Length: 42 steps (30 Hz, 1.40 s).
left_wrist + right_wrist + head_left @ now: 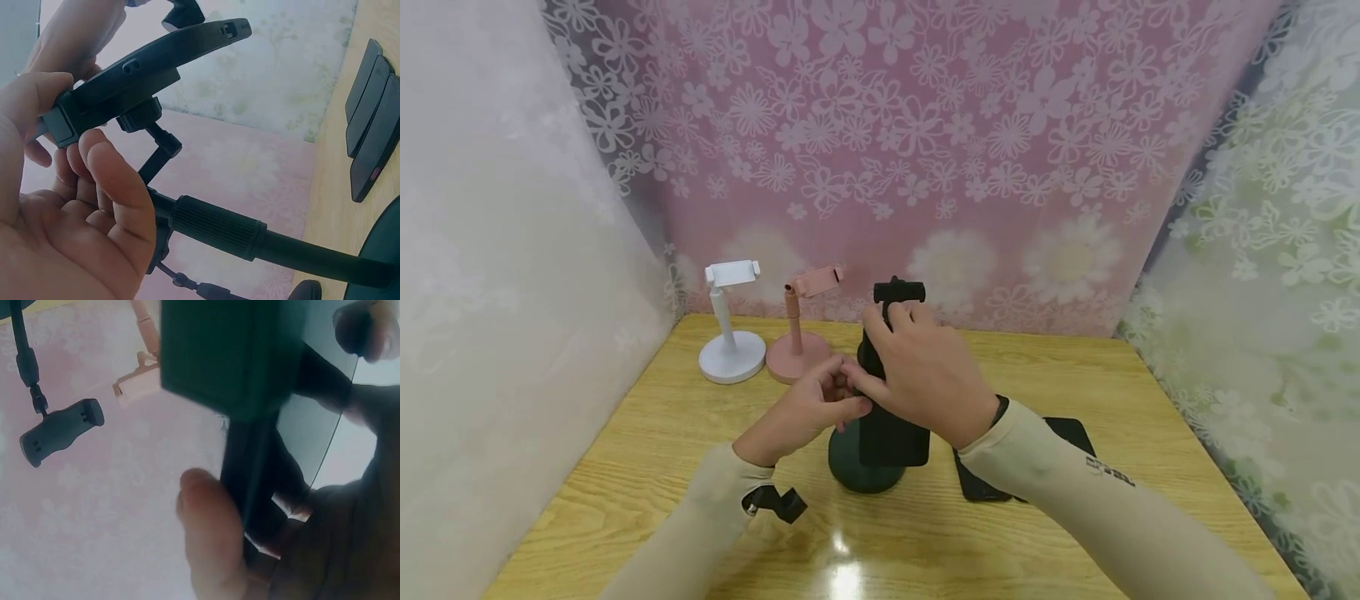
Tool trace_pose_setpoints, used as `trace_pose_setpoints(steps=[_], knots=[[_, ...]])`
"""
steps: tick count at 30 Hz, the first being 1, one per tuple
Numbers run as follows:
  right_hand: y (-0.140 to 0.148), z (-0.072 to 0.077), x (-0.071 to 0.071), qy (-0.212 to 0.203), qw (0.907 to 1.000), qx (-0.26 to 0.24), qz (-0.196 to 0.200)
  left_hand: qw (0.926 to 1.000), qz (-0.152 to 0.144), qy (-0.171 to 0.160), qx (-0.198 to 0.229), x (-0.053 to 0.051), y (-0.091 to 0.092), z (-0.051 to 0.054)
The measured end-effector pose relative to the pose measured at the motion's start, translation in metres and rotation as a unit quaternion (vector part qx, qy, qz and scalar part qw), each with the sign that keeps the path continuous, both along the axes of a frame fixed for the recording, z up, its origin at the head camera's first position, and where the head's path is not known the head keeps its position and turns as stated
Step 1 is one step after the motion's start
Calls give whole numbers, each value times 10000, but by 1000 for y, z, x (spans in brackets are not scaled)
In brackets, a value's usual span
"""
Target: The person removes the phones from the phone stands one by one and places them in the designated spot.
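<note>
A dark green phone stand has its round base (pixel 857 467) on the table, and its ribbed pole (pixel 215 225) rises to a clamp (pixel 59 122). In that clamp lies a black phone (pixel 891 437), seen edge-on and tilted in the left wrist view. My left hand (pixel 801 408) pinches the clamp's end, thumb above and curled fingers beneath. My right hand (pixel 928 371) grips the phone from above; in the right wrist view its thumb (pixel 212 537) lies along one side. The hands nearly meet at the clamp.
A white phone stand (pixel 732 357) and a pink one (pixel 793 350) stand at the back left. Behind my right hand rises a black stand's holder (pixel 898 292). Dark phones (pixel 981 483) lie on the table at right, partly under my forearm. A patterned curtain (pixel 910 150) hangs behind.
</note>
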State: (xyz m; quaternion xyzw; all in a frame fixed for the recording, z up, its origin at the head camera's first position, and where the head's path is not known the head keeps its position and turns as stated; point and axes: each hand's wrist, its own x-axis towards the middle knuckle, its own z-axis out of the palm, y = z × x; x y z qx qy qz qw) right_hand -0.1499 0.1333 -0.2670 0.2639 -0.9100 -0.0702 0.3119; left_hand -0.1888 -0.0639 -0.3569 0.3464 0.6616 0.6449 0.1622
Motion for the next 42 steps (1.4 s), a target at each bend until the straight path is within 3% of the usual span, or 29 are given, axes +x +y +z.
trace_pose_setpoints(steps=[7, 21, 26, 42], knots=[[2, 0, -6, -69, 9991, -75, 417, 9991, -309, -84, 281, -4, 5, -5], [1, -10, -10, 48, 9971, -494, 580, 9979, -492, -113, 404, -6, 7, -9], [-1, -12, -11, 143, 9967, -668, 429, 9982, -436, -316, 267, -7, 8, -10], [-5, -18, -8, 334, 9968, -708, 151, 9966, -670, -335, 330, -6, 5, -11]])
